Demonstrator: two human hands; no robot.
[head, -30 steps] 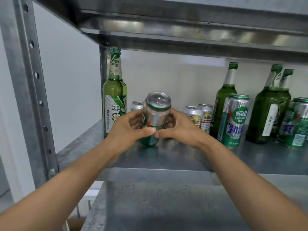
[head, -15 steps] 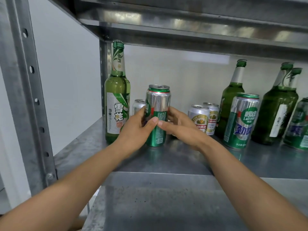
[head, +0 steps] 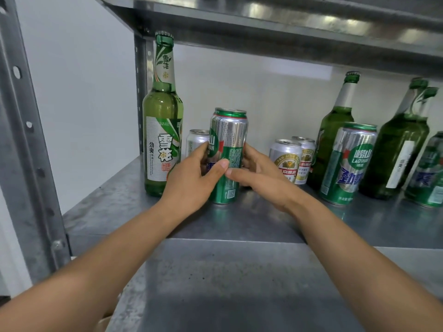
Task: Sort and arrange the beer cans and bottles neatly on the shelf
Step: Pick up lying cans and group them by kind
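A tall green and silver beer can (head: 230,137) stands upright on the metal shelf (head: 119,197). My left hand (head: 191,180) wraps its left side and my right hand (head: 259,173) its right side, thumbs meeting in front. To its left stands a light green bottle (head: 163,125). A small silver can (head: 195,140) sits behind it. To the right are two small silver and gold cans (head: 285,159) (head: 305,159), another tall green can (head: 347,164) and dark green bottles (head: 335,125) (head: 398,149).
The upper shelf (head: 287,22) hangs low above the bottle tops. A perforated steel post (head: 21,140) stands at the left, another (head: 141,92) in the back corner. A lower metal surface (head: 227,283) lies under my forearms. A further green can (head: 429,173) is cut by the right edge.
The tall can was tilted toward me and lifted; it has been set upright on the shelf next to the light green bottle. Both hands remain around it.
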